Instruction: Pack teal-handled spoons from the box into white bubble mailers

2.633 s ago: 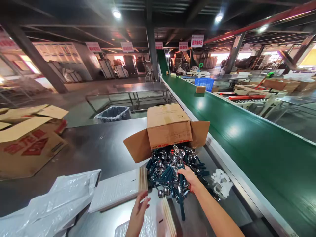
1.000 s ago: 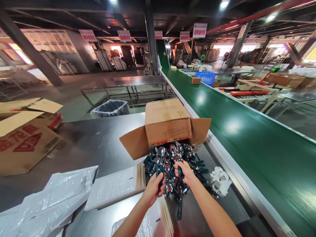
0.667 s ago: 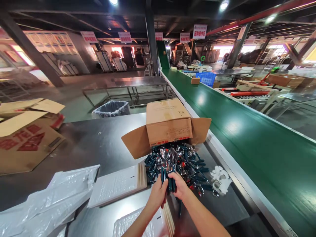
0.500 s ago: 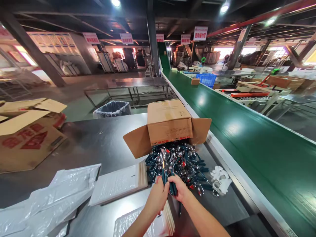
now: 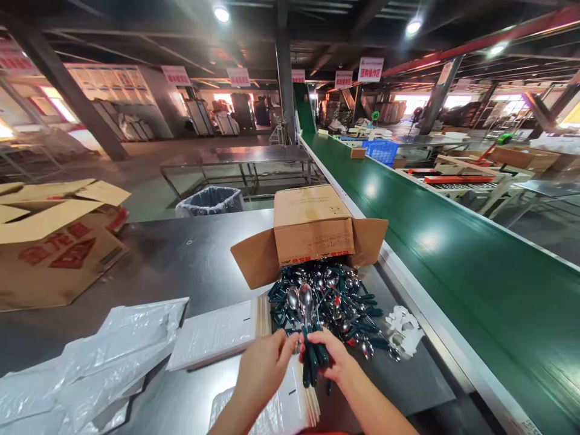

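Observation:
My right hand (image 5: 333,355) is closed around a small bundle of spoons (image 5: 310,355) with dark green handles and shiny metal bowls, the bowls pointing away from me. Against the left side of these handles is my left hand (image 5: 267,361), its thumb and fingers pressed together; what is between them, if anything, is hidden. Just beyond both hands lies a heap of similar spoons (image 5: 338,302), spilling from an open cardboard box (image 5: 312,238) tipped on its side. Some spoons in the heap show red spots.
Stacks of white plastic-wrapped sleeves (image 5: 217,335) and loose white bags (image 5: 118,356) lie left on the metal table (image 5: 199,266). Crumpled white scraps (image 5: 405,329) are right of the heap. A green conveyor belt (image 5: 426,232) runs alongside. Another carton (image 5: 58,260) is far left, a lined bin (image 5: 211,202) behind.
The spoon bundle has shifted a little toward me, with its handle ends now lower. My left hand has moved left, from around the handles to their side. The view has shifted slightly.

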{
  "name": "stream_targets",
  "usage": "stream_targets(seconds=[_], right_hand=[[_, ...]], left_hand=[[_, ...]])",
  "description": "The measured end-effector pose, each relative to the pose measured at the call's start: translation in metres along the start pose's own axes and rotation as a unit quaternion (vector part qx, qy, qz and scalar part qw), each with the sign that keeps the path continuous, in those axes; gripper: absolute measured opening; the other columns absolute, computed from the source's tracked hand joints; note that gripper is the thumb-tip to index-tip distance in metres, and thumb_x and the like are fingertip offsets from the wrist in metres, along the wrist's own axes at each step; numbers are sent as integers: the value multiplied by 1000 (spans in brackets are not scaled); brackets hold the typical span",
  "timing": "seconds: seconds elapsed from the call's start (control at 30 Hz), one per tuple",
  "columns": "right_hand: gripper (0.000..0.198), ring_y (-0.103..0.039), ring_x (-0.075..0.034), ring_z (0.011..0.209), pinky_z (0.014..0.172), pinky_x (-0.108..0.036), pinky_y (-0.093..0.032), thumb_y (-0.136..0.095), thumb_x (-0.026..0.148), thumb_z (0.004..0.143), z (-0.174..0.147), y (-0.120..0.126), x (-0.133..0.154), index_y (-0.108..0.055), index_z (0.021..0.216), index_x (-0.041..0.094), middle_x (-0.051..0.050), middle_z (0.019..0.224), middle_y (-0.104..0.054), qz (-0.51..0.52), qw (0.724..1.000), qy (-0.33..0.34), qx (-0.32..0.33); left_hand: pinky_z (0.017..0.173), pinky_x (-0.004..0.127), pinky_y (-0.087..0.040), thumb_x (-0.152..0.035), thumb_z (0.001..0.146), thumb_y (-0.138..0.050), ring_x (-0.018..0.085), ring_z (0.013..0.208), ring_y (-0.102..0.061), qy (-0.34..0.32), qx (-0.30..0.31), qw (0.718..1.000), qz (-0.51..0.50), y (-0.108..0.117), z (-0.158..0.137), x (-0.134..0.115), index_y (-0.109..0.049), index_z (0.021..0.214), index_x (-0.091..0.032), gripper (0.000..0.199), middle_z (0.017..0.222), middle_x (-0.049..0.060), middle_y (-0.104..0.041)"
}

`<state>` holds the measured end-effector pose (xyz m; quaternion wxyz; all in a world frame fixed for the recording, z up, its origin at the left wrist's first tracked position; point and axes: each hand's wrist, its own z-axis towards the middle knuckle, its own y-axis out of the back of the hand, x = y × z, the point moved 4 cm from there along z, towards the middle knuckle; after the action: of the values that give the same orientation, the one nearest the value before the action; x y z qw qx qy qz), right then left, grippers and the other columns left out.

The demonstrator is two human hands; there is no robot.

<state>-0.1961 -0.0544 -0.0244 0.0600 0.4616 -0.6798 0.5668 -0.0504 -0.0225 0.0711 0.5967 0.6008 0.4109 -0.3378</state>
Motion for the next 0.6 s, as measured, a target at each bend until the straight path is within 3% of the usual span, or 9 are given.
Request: stream_targets(seconds=[0.07,0.13,0.2,0.27,0.33,0.4,0.47,0.6], right_hand=[[33,-60,-13,58,58,-27,-51,-80,26,52,-12,-6,-3,-64,77,13,-2,69,-66,-9,999,-20,24],[32,-59,-13,56,55,-27,-50,-78,26,52,-25,-16,-9,-64,78,13,-2,68,-65,-22,997,-44,58],[33,-57,-13,53,51,-27,-50,-77,24,51,-37,-29,-15,-63,78,14,-1,66,-65,-35,992,-67,96],[36,-57,-13,52,49,-27,-50,-74,22,50,-46,-40,-22,-62,83,14,-1,67,-65,-38,988,-91,122],[41,-58,-13,53,48,-26,-48,-72,21,51,-52,-45,-27,-63,90,14,-1,70,-66,-25,985,-119,125],[48,-59,-12,54,51,-25,-47,-71,22,52,-53,-44,-32,-63,99,14,-1,74,-67,-1,981,-153,123],[53,-60,-11,57,55,-25,-47,-70,25,54,-50,-37,-36,-64,106,15,-1,79,-69,19,976,-181,117],[47,-65,-18,62,62,-30,-48,-65,42,61,-38,-19,-48,-66,96,9,-6,73,-70,-5,959,-251,130]], left_hand=[[75,40,-39,-57,70,-66,27,74,-55,-42,-64,997,-1,19,11,1,-60,79,-22,36,80,9,-62],[77,36,-46,-56,60,-77,27,96,-60,-25,-101,985,-138,27,22,9,-56,115,-22,69,117,12,-60],[71,31,-49,-56,51,-84,26,101,-61,39,-57,949,-307,20,31,22,-42,137,-25,100,135,13,-52],[65,28,-50,-55,53,-86,21,89,-64,87,21,906,-414,6,34,30,-45,137,-23,99,127,13,-61],[60,25,-49,-51,54,-88,17,75,-63,97,46,883,-457,-3,33,37,-58,123,-16,83,103,10,-71],[53,22,-46,-48,54,-89,14,66,-61,98,23,887,-450,-6,31,46,-66,109,-14,68,88,6,-72],[48,21,-44,-49,56,-89,12,60,-59,99,-10,900,-425,-6,29,55,-66,108,-15,67,84,4,-71],[44,24,-43,-54,52,-88,13,53,-57,108,-68,915,-383,-4,27,70,-65,104,-14,69,77,3,-70]])
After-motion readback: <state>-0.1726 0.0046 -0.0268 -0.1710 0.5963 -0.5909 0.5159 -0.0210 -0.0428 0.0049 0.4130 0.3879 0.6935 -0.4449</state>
